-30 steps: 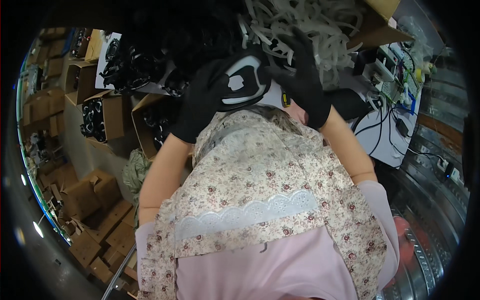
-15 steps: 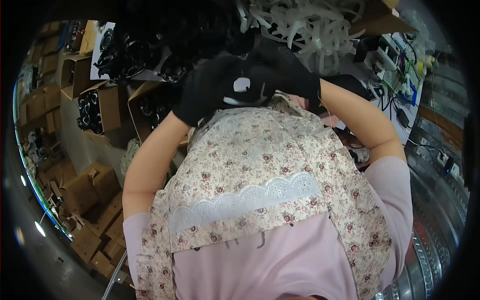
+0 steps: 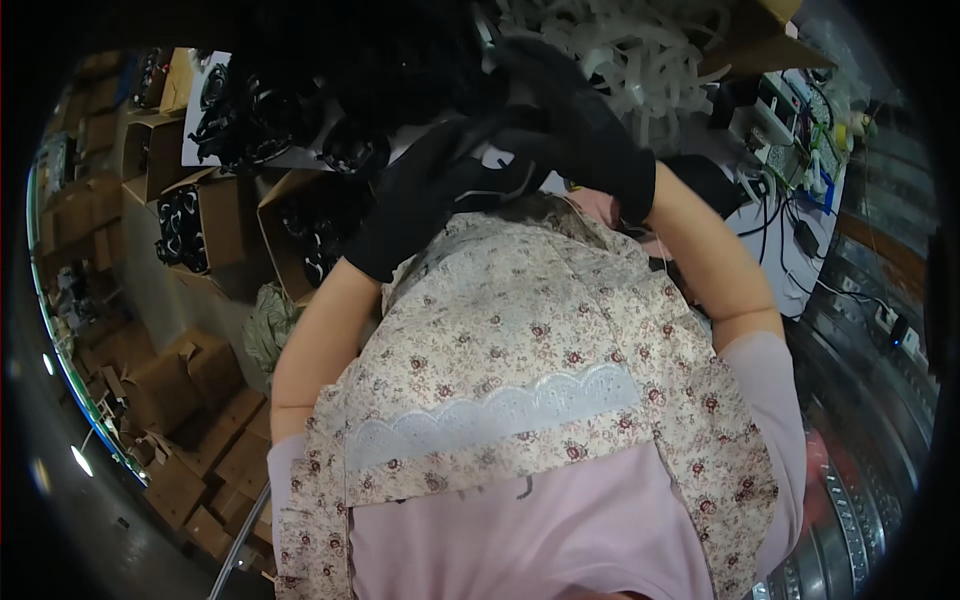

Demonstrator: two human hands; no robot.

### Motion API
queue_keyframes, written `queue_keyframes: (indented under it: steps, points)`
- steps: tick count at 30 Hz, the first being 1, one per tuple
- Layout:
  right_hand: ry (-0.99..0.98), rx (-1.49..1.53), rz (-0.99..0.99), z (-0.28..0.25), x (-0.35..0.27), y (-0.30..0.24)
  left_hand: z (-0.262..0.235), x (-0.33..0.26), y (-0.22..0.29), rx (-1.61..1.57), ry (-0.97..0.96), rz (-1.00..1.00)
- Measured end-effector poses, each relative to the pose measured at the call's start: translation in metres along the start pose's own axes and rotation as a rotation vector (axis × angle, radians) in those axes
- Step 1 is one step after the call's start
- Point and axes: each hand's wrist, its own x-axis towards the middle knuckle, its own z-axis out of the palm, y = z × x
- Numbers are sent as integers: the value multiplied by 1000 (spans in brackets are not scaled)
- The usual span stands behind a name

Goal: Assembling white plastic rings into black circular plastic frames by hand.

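Head view, looking down over my floral apron (image 3: pixel 540 330) at my two hands in black gloves, held close together at the bench (image 3: pixel 795 285). My left hand (image 3: pixel 415 205) has its fingers clamped on the left side of a black frame (image 3: pixel 500 185) with a pale grey edge; the frame sits between my hands, just beyond the far edge of the apron, with a bright gap showing through its middle. My right hand (image 3: pixel 600 140) reaches over the frame's right side; black glove merges with black frame, so I cannot tell whether those fingers press on it or stand apart. Beyond my right hand lies a tangled heap of translucent strips (image 3: pixel 650 75), with a cardboard flap (image 3: pixel 765 50) to its right. Black parts (image 3: pixel 255 120) are piled on the far left of the bench. Farther right are dark cables (image 3: pixel 765 235). On the left, below the bench, a cardboard box (image 3: pixel 225 230) holds more black pieces (image 3: pixel 182 225), and brown cartons (image 3: pixel 175 390) crowd the floor nearer me.
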Motion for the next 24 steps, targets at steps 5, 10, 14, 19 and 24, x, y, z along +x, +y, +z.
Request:
queue_keyframes:
  steps: [5,10,14,19,24]
  points:
    - [-387,316,23,3,7,27,9,-6,11,241,32,39]
    - [-407,124,16,1,1,17,17,-9,-5,341,137,235]
    - [-505,135,48,-2,9,14,11,-8,-16,225,18,55]
    - [-443,-44,-79,0,12,4,1,-17,-18,210,115,237]
    - [-422,75,-129,7,11,5,-5,-33,-24,277,80,69]
